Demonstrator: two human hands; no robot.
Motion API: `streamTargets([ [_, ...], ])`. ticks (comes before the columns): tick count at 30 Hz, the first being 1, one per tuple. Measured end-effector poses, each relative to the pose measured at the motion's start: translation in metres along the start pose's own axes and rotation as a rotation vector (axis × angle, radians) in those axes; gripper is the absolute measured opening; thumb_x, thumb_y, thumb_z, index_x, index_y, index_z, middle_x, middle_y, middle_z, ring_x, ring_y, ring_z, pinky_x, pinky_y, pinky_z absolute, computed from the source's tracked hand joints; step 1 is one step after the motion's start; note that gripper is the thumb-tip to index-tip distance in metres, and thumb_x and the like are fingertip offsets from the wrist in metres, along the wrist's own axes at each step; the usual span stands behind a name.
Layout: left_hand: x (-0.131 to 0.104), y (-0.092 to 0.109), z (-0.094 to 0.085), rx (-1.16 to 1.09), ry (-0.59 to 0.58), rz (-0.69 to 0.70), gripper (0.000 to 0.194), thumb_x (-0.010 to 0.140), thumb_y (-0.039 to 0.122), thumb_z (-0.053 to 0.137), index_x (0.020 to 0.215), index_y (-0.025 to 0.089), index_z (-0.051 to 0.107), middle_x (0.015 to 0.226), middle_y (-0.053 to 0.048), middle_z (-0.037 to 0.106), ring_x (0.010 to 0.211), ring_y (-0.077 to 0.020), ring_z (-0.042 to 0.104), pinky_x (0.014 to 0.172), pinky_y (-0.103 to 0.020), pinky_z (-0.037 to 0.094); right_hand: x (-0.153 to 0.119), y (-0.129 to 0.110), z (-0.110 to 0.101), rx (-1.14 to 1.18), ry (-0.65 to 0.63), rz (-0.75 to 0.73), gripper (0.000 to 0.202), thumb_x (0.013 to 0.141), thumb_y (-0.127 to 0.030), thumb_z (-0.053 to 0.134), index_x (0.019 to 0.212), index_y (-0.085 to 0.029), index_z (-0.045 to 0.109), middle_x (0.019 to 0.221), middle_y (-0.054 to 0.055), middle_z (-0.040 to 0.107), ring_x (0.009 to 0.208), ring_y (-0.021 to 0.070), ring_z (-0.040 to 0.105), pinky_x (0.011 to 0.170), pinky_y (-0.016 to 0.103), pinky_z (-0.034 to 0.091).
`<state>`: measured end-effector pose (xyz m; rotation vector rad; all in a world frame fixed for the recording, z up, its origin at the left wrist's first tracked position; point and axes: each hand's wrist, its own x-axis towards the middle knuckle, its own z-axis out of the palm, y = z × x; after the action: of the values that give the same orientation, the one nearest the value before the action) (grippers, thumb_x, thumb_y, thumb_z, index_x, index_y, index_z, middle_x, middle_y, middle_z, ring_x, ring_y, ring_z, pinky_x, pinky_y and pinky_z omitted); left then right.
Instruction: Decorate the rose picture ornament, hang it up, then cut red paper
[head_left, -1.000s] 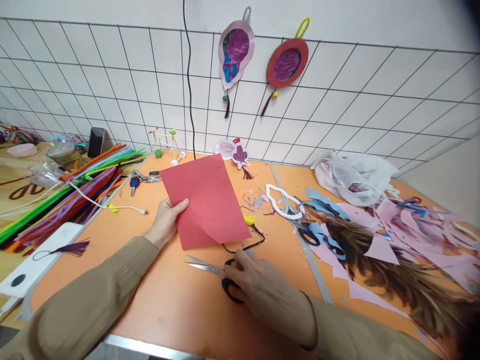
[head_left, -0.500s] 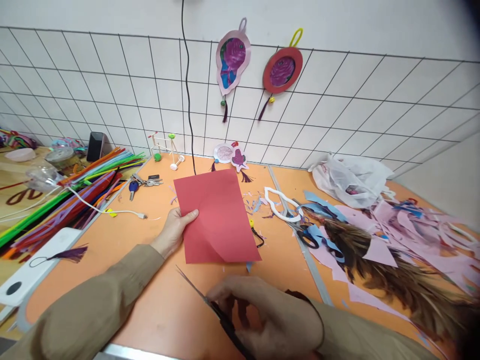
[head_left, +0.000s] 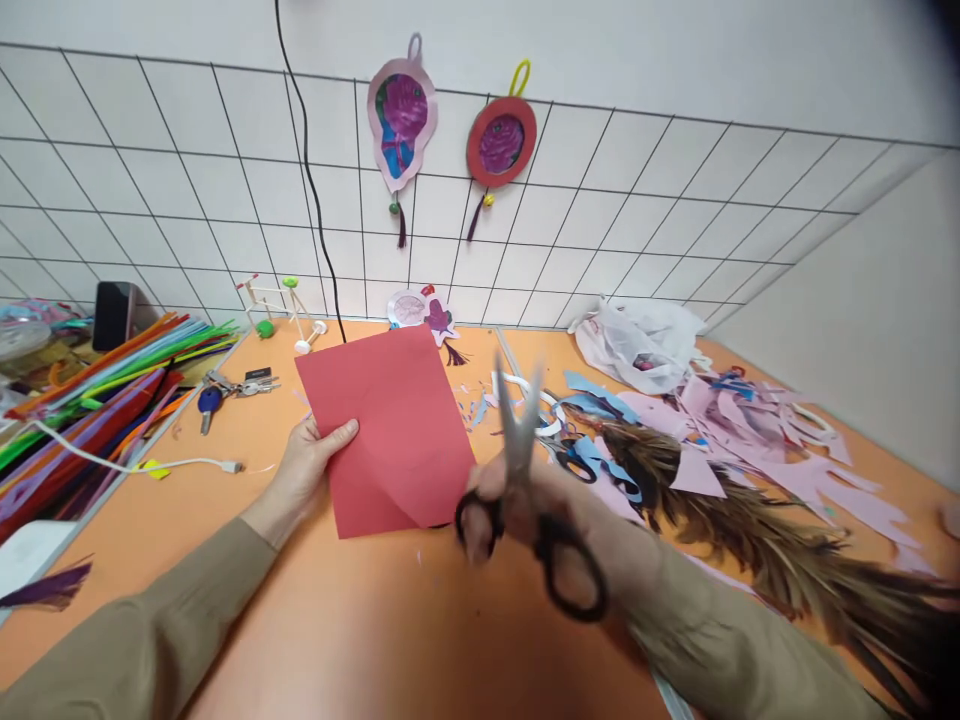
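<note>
A sheet of red paper (head_left: 390,430) is held up over the orange table, its lower right corner curled. My left hand (head_left: 304,470) pinches its left edge, thumb on the front face. At the paper's lower right, my right hand (head_left: 555,510) grips black-handled scissors (head_left: 519,440), blades partly spread and pointing up, blurred by motion. Its fingers are partly hidden behind the scissors and the paper.
Coloured pipe cleaners (head_left: 97,400), keys (head_left: 240,385) and a white cable (head_left: 127,462) lie left. Pink scraps (head_left: 757,430), brown feathers (head_left: 750,520) and a plastic bag (head_left: 637,340) are right. Two ornaments (head_left: 403,120) hang on the grid wall. A white cutout (head_left: 551,415) lies behind the scissors.
My right hand has risen to the paper's lower right, and the scissors have swung from pointing left to pointing up, their blades apart. The view has shifted right.
</note>
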<state>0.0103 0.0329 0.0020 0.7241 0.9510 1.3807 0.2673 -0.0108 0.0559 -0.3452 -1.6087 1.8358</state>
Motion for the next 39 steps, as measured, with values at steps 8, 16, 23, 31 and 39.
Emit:
streamTargets([
  [8,0.026,0.013,0.010,0.130,-0.142,-0.060,0.030,0.061,0.028,0.086,0.085,0.013,0.077,0.088,-0.013,0.077,0.070,-0.0247,0.073,0.063,-0.030,0.059,0.027,0.001,-0.059,-0.470,0.668,-0.048,0.031,0.076,-0.038,0.066,0.095,-0.020,0.051,0.077,0.000,0.056,0.070,0.0140,0.054,0.070,0.031,0.045],
  [16,0.029,-0.005,0.016,0.079,-0.134,-0.207,0.028,0.058,0.028,0.088,0.080,0.014,0.078,0.083,-0.013,0.077,0.070,-0.0256,0.073,0.062,-0.030,0.060,0.030,0.026,-0.059,-0.347,0.679,0.058,0.040,0.073,-0.035,0.066,0.106,-0.021,0.049,0.064,-0.007,0.043,0.058,0.0099,0.042,0.055,0.024,0.033],
  [23,0.021,-0.006,0.015,0.071,-0.099,-0.227,0.031,0.055,0.027,0.089,0.081,0.014,0.078,0.086,-0.013,0.077,0.071,-0.0264,0.074,0.063,-0.032,0.062,0.030,0.030,-0.062,-0.414,0.748,0.034,0.022,0.067,-0.028,0.066,0.085,-0.018,0.058,0.059,-0.005,0.048,0.051,0.0088,0.042,0.047,0.023,0.032],
  [31,0.016,-0.005,0.017,0.073,-0.148,-0.386,0.033,0.054,0.032,0.089,0.079,0.014,0.078,0.082,-0.016,0.077,0.067,-0.0303,0.074,0.059,-0.036,0.062,0.031,0.030,-0.061,-0.429,0.780,-0.059,0.020,0.064,-0.024,0.065,0.081,-0.017,0.058,0.061,-0.005,0.049,0.053,0.0075,0.043,0.053,0.023,0.035],
  [39,0.023,0.000,0.015,0.128,-0.038,-0.225,0.041,0.050,0.025,0.090,0.088,0.019,0.078,0.090,-0.011,0.078,0.072,-0.0294,0.074,0.061,-0.034,0.063,0.024,0.034,-0.069,-0.354,0.620,0.016,0.046,0.070,-0.054,0.070,0.095,-0.018,0.055,0.070,-0.003,0.048,0.061,0.0102,0.044,0.057,0.024,0.038],
])
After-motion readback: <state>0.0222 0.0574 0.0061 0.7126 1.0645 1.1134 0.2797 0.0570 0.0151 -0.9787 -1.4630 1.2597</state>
